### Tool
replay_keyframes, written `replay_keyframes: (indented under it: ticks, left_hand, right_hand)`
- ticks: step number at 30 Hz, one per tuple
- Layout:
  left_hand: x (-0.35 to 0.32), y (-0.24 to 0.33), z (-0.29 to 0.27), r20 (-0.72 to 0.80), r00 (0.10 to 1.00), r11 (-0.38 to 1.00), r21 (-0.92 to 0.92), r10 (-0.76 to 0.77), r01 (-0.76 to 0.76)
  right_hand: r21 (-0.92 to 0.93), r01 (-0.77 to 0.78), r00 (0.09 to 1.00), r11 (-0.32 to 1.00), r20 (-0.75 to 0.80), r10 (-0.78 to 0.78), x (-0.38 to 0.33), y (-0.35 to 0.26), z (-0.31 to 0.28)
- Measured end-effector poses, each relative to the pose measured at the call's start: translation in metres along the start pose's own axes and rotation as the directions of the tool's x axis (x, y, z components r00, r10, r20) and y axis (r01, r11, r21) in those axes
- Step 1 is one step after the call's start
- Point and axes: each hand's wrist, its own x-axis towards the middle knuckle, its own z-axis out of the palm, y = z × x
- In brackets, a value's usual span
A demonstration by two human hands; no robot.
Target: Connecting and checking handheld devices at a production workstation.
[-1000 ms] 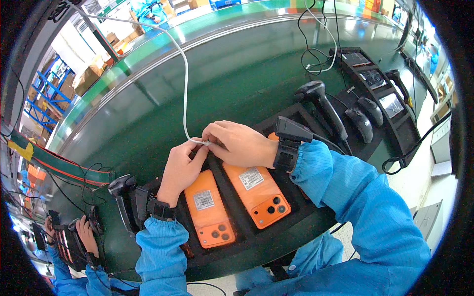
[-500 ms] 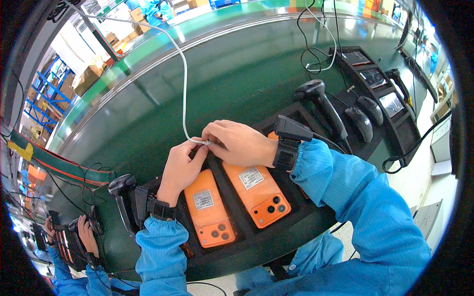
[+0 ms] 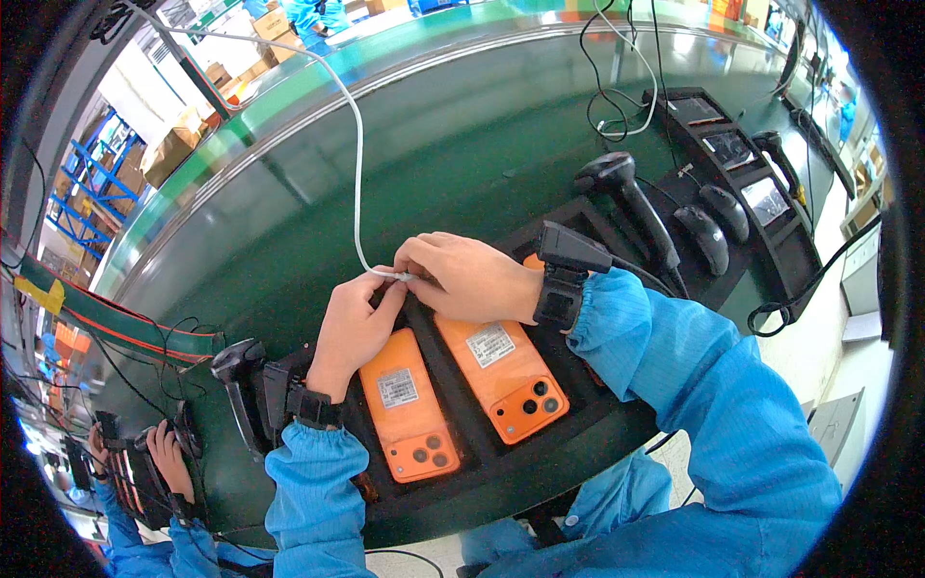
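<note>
My left hand (image 3: 349,326) and my right hand (image 3: 470,277) meet over the far end of a black foam tray (image 3: 446,385). Between their closed fingertips is the end of a white cable (image 3: 358,183), whose connector is mostly covered. The cable arcs up to the far left. Below my left hand lies an orange smartphone (image 3: 409,409), back up, with a white label and its cameras toward me. A second orange smartphone (image 3: 520,380) lies likewise under my right hand, its far end hidden. A bit of orange shows beyond my right wrist. Both wrists wear black strapped devices.
A black handheld scanner (image 3: 631,207) stands on the right, near two black mice (image 3: 701,239). Farther right is a black compartment tray (image 3: 713,120) with dark devices. Another scanner (image 3: 243,390) is beside my left wrist. A co-worker's hand (image 3: 170,460) is at lower left.
Almost nothing differs. The white cable's hanging stretch has shifted very slightly left; both hands keep their pinch at its end.
</note>
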Motion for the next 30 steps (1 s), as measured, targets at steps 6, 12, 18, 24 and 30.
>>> replay_keyframes:
  ticks: [6, 12, 18, 24, 30]
  left_hand:
    - [-0.0006, -0.0036, 0.0013, -0.017, 1.000, 1.000, -0.010, 0.010, -0.010]
    - [0.0008, 0.0012, 0.0013, 0.007, 0.999, 0.999, 0.002, -0.038, 0.038]
    - [-0.0003, -0.0013, 0.0021, -0.010, 0.999, 0.999, 0.007, -0.042, 0.042]
    - [0.0000, -0.0036, 0.0025, -0.020, 1.000, 1.000, 0.027, 0.001, -0.001]
    - [0.0009, -0.0065, 0.0035, -0.023, 1.000, 0.999, 0.038, 0.005, -0.004]
  right_hand:
    - [0.009, -0.002, 1.000, 1.000, 0.010, 0.002, 0.0002, -0.0004, 0.0000]
    - [-0.018, -0.002, 1.000, 1.000, 0.022, 0.002, -0.0006, 0.0030, 0.0000]
    - [-0.019, -0.030, 0.998, 0.999, 0.054, 0.031, -0.0006, 0.0019, 0.0002]
    - [-0.022, -0.032, 0.997, 0.999, 0.065, 0.033, 0.0003, 0.0004, -0.0016]
    - [-0.032, -0.051, 0.994, 0.998, 0.093, 0.054, 0.0002, -0.0008, -0.0033]
